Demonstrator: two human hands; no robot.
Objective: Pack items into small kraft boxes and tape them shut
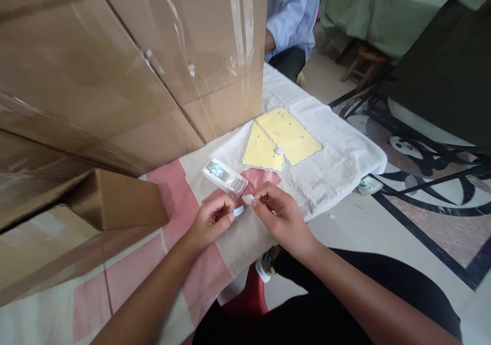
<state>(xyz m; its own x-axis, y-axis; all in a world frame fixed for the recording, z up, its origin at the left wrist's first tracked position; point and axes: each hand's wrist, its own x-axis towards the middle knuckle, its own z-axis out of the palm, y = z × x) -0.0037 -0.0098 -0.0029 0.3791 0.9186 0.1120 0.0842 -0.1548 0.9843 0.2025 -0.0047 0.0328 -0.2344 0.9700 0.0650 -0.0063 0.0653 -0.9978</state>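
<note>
My left hand [213, 221] is closed in a pinch on a small white piece with a blue edge [238, 211]. My right hand [276, 213] pinches a small white sticker [248, 198] just above it. Both hands hover over a red and beige checked cloth [184, 201]. A white plastic device [224, 176] with a clear window lies on the cloth just beyond my hands. Two yellow backing sheets [284, 139] with blue-dotted edges lie further off on a white cloth [337, 160].
Large taped cardboard boxes [115, 63] fill the left and back. A smaller box flap [115, 199] juts out at left. A person in a light blue shirt [291, 12] sits behind. A small packet [367, 185] lies on the patterned floor at right.
</note>
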